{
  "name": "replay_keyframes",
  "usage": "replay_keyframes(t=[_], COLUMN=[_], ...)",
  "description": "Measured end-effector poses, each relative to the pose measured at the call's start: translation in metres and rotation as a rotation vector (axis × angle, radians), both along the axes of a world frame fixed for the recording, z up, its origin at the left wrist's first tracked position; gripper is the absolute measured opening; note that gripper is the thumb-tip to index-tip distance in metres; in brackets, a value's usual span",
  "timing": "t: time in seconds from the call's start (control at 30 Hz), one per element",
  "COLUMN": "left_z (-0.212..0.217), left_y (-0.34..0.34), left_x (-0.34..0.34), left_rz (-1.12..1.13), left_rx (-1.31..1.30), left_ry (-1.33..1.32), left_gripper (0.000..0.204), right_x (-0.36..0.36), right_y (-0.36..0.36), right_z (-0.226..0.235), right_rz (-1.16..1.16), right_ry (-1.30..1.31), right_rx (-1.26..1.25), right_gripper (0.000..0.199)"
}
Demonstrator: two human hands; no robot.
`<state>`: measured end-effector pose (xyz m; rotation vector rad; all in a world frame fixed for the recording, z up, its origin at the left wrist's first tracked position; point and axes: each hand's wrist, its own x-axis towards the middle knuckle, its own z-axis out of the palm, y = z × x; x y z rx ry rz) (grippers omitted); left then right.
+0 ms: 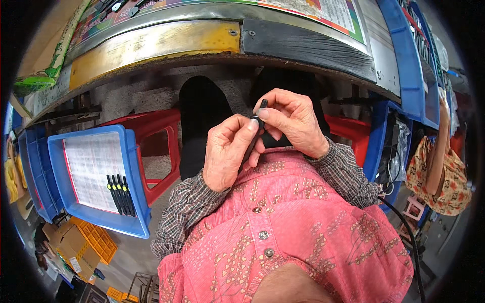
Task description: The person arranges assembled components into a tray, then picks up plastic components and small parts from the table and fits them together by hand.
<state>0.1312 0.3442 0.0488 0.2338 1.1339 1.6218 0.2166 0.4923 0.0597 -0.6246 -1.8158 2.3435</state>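
In front of my lap, both hands are closed around a slim black stick-like piece. My left hand pinches it between thumb and fingers, and its dark lower length runs down past those fingers. Thumb and forefinger of my right hand press together near its upper end, which pokes out above them. The fingers cover much of the piece, so its exact kind cannot be made out. To the left, several slim black pieces with yellow-green round spots lie side by side in a blue tray.
Ahead is a worktable edge with a worn yellow strip and a black strip. Dark metal parts lie on top. Blue bins stand at the right, near another person's arm. A black cable hangs at lower right.
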Motion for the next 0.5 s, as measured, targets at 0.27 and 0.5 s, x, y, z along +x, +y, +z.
replay_keyframes(t=[0.27,0.5], left_z=[-0.0007,0.0036], left_y=[-0.0017,-0.001], left_x=[-0.0006,-0.0004], left_rz=[-0.018,-0.017], left_rx=[-0.033,-0.014], left_ry=[-0.003,0.0], left_gripper=[0.021,0.021], right_x=[0.0015,0.0016], right_y=[-0.0016,0.001], right_z=[-0.0029,-0.0002], right_rz=[0.008,-0.005], right_ry=[-0.007,-0.018], right_rx=[0.012,-0.005], right_gripper=[0.009,0.01])
